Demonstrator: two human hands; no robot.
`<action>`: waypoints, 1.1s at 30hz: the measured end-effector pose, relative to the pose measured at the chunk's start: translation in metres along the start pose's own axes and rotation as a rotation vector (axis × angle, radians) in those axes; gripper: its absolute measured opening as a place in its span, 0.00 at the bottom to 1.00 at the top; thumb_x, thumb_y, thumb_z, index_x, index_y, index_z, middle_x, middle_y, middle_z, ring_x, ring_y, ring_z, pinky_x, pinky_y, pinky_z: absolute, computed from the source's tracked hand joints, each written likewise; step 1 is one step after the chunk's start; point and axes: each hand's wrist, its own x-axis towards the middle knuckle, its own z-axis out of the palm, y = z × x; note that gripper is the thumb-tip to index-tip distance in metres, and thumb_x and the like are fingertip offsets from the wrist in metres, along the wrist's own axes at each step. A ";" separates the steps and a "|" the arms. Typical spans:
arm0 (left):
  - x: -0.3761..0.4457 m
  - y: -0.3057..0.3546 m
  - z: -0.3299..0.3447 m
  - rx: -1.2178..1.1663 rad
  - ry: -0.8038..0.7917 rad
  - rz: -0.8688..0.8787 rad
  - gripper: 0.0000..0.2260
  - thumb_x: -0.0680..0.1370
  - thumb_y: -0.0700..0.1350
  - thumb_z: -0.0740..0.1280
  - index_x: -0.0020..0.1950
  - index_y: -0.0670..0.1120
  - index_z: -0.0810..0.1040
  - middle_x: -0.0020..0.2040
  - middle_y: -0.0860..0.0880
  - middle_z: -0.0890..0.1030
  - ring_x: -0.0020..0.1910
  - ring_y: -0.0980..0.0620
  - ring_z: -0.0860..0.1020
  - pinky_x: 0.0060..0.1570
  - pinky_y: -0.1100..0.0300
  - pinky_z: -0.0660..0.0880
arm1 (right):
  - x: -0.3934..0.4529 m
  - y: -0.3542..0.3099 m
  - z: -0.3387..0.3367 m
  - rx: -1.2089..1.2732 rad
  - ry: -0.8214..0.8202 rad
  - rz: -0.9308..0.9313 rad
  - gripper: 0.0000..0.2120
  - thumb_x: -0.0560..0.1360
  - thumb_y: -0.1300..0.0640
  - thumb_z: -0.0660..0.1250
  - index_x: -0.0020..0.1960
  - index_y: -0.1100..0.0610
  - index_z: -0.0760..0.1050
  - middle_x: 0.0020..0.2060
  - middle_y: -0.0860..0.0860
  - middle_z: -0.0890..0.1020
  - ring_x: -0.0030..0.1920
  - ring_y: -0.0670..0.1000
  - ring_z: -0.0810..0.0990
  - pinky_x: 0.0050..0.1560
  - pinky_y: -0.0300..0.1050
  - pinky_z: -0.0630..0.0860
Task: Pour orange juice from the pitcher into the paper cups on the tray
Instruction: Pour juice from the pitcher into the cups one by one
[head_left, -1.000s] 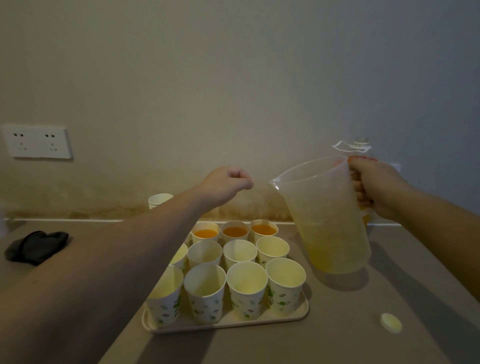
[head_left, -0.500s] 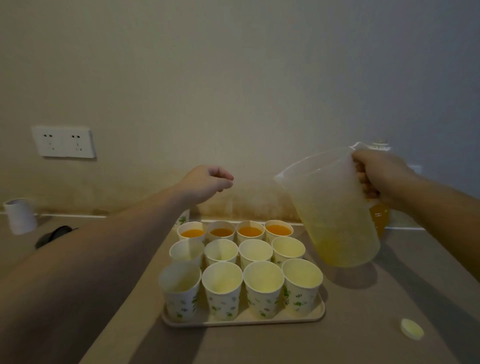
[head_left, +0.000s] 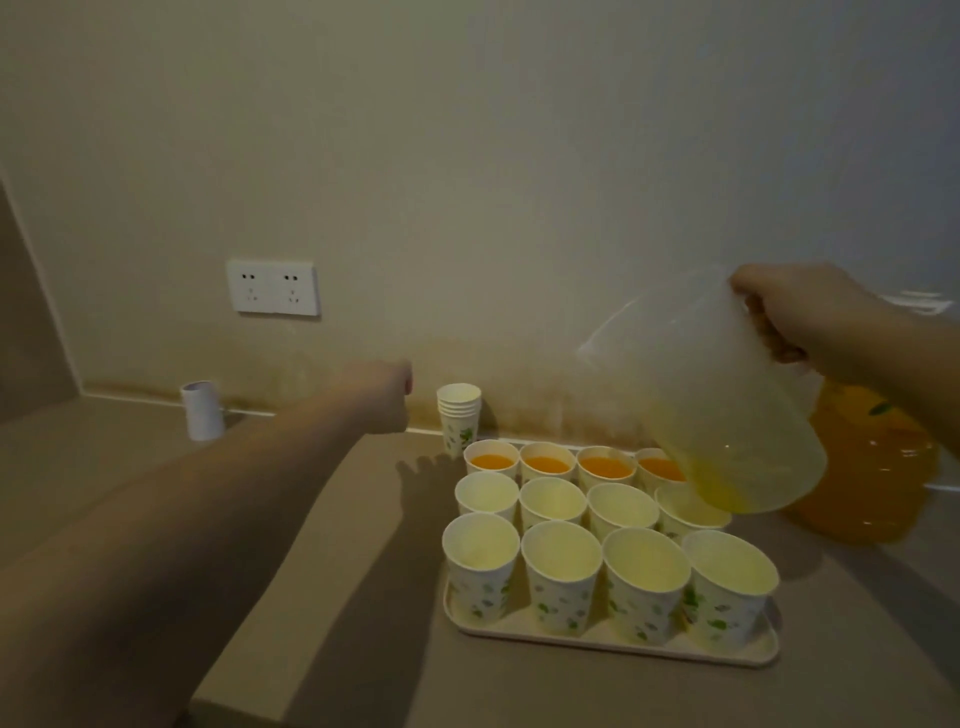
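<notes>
A translucent pitcher (head_left: 711, 410) with a little orange juice at its bottom hangs tilted to the left over the tray's back right corner. My right hand (head_left: 795, 317) grips its handle. The cream tray (head_left: 597, 642) holds several paper cups (head_left: 561, 571) with green leaf prints. The back row of cups (head_left: 545, 462) has orange juice in it; the two nearer rows look empty. My left hand (head_left: 382, 397) is held out in the air left of the tray with fingers curled, holding nothing.
A stack of spare paper cups (head_left: 460, 418) stands behind the tray by the wall. A large orange juice bottle (head_left: 867, 467) sits behind the pitcher. A white roll (head_left: 202, 410) stands at the back left. A wall socket (head_left: 272, 287) is above.
The view has swung left. The pitcher has moved in over the tray's back right cups and tilted further. My left hand has drifted left, away from above the tray.
</notes>
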 end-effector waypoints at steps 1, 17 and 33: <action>0.001 -0.001 0.001 -0.013 0.007 -0.007 0.17 0.77 0.51 0.71 0.64 0.48 0.76 0.60 0.46 0.79 0.58 0.45 0.77 0.52 0.55 0.74 | -0.001 -0.002 0.002 -0.001 -0.007 -0.005 0.17 0.76 0.54 0.62 0.31 0.55 0.64 0.23 0.52 0.64 0.23 0.51 0.59 0.28 0.42 0.57; -0.014 0.035 -0.009 -0.102 0.232 0.107 0.12 0.75 0.34 0.67 0.51 0.49 0.73 0.50 0.50 0.75 0.47 0.48 0.73 0.42 0.56 0.69 | -0.015 -0.013 -0.003 -0.028 0.017 -0.024 0.14 0.74 0.54 0.64 0.31 0.55 0.68 0.23 0.52 0.67 0.26 0.52 0.62 0.30 0.43 0.59; -0.042 0.148 -0.033 -0.895 -0.075 0.424 0.12 0.82 0.34 0.65 0.59 0.49 0.81 0.54 0.53 0.85 0.49 0.56 0.84 0.49 0.58 0.82 | -0.039 0.011 -0.062 0.058 0.097 0.035 0.15 0.75 0.55 0.62 0.31 0.53 0.64 0.22 0.50 0.64 0.21 0.50 0.59 0.27 0.40 0.56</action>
